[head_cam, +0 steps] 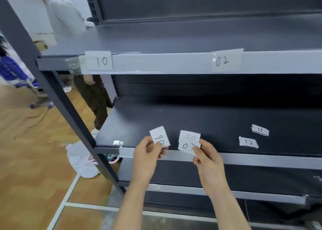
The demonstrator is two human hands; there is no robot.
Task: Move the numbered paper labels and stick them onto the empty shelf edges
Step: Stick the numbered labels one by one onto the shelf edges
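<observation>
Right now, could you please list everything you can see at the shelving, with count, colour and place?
Shelf unit: one, dark grey, pale edges, ahead.
Stuck labels: two, white, label 10 and label 02, on the upper edge.
Loose labels: two, white, label 11 and label 12, on the middle shelf, right.
Held labels: three, white, single label and paired labels, in hand.
Cloth: one, white, floor, left.
Bystander: one, dark trousers, behind the unit.
Left hand: pinches the single label.
Right hand: pinches the paired labels.

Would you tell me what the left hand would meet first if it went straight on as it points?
Probably the middle shelf board, just past its grey front edge; the left hand holds a label. Depth is unclear.
</observation>
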